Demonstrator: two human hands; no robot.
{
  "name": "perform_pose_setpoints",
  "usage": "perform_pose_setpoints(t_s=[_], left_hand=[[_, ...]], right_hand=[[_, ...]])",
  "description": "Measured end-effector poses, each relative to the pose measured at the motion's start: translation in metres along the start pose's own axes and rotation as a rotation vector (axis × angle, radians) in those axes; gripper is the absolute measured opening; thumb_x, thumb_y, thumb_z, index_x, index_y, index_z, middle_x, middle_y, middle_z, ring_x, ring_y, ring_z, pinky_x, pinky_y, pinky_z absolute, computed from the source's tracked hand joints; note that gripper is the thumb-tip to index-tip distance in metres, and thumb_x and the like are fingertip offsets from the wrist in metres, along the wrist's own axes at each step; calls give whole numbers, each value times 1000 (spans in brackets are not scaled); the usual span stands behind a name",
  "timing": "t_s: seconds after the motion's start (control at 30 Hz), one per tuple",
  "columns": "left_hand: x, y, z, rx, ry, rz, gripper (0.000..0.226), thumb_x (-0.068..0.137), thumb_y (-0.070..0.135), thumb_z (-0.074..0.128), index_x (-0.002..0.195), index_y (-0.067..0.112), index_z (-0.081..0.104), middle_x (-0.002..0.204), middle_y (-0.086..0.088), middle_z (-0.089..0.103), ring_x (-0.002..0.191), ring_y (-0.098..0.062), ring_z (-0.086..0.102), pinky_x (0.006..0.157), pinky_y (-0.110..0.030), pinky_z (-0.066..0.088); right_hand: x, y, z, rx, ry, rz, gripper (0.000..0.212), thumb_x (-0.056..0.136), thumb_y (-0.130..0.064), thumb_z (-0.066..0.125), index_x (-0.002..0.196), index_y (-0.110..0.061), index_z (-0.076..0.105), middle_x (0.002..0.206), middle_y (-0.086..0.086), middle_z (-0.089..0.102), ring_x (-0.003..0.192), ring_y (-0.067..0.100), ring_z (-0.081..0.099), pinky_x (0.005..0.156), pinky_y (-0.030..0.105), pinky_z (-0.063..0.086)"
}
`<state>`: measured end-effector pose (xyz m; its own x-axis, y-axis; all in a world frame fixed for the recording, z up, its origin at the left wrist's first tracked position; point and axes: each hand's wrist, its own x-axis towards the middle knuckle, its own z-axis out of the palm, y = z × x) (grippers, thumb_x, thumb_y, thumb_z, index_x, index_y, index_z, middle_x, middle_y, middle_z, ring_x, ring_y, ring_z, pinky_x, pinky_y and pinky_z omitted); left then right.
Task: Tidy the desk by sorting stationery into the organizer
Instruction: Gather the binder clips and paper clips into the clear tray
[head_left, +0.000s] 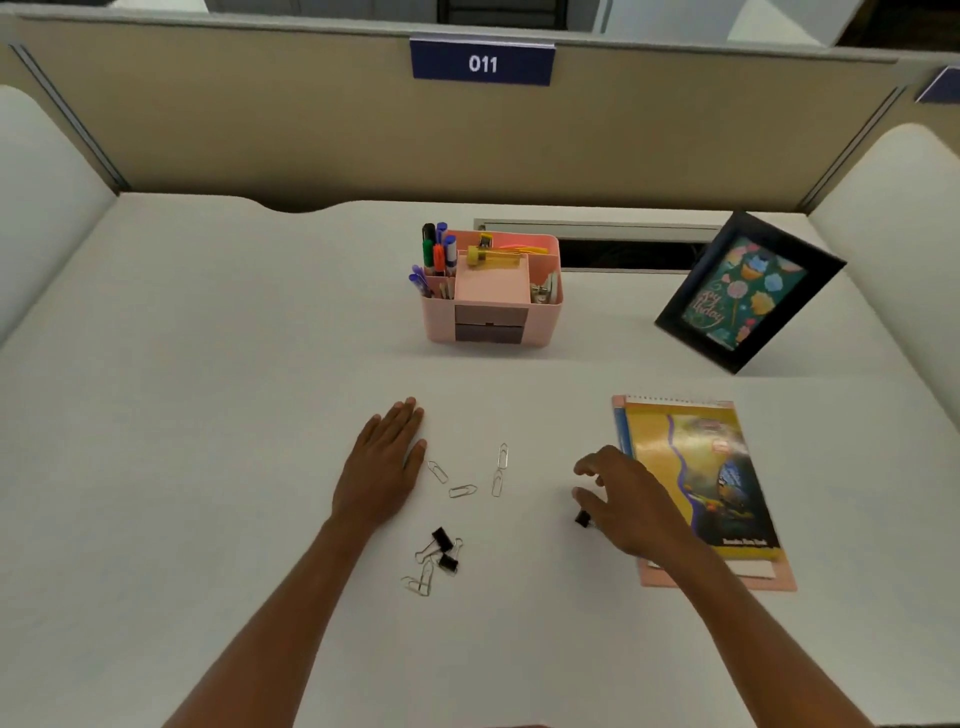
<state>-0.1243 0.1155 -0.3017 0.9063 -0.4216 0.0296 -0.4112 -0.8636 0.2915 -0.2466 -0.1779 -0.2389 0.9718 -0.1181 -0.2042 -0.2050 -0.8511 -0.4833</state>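
Right now the person's left hand (387, 457) lies flat on the white desk (208, 415), fingers straight and released, holding nothing. Their right hand (623, 499) is curled over a small black binder clip (582, 518), thumb and fingertips at it; whether it is actually pinched I cannot tell. Between the hands lie loose paper clips (462, 490), and nearer the person a tangle of two more binder clips and paper clips (439, 556). Farther back stands the pink organizer (491, 312), markers in its left compartment. A notebook (701, 483) lies beside the right hand, a picture frame (748, 291) beyond it.
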Motion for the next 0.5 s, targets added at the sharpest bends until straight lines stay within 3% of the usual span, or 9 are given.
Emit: perform_pose_setpoints(t_s=[0.13, 0.3, 0.37, 0.5], left_hand=[[-1, 2, 0, -2, 7, -4, 62, 94, 44, 10, 148, 18, 25, 156, 6, 17, 143, -3, 10, 116, -24, 1], [-3, 2, 1, 5, 24, -1, 60, 96, 42, 13, 147, 17, 28, 155, 4, 21, 143, -6, 14, 116, -27, 4], [-2, 2, 1, 11, 30, 0, 58, 96, 41, 15, 147, 16, 31, 155, 3, 23, 143, -7, 17, 116, -27, 6], [-1, 1, 3, 5, 35, -5, 57, 96, 41, 18, 145, 17, 33, 154, 4, 26, 142, -8, 21, 116, -26, 6]], right_hand=[[2, -8, 16, 120, 93, -24, 27, 91, -22, 61, 117, -17, 59, 114, -3, 59, 103, 15, 57, 78, 21, 38], [66, -47, 15, 160, 159, -60, 36, 94, -20, 57, 129, -10, 55, 117, 6, 58, 106, 20, 57, 85, 25, 42], [98, -63, 9, 327, 149, 39, 35, 93, -20, 58, 126, -9, 57, 109, 6, 61, 97, 20, 61, 81, 28, 48], [149, -82, 9, 803, 108, 314, 29, 92, -15, 59, 119, -6, 60, 96, 13, 69, 71, 18, 67, 60, 25, 52]])
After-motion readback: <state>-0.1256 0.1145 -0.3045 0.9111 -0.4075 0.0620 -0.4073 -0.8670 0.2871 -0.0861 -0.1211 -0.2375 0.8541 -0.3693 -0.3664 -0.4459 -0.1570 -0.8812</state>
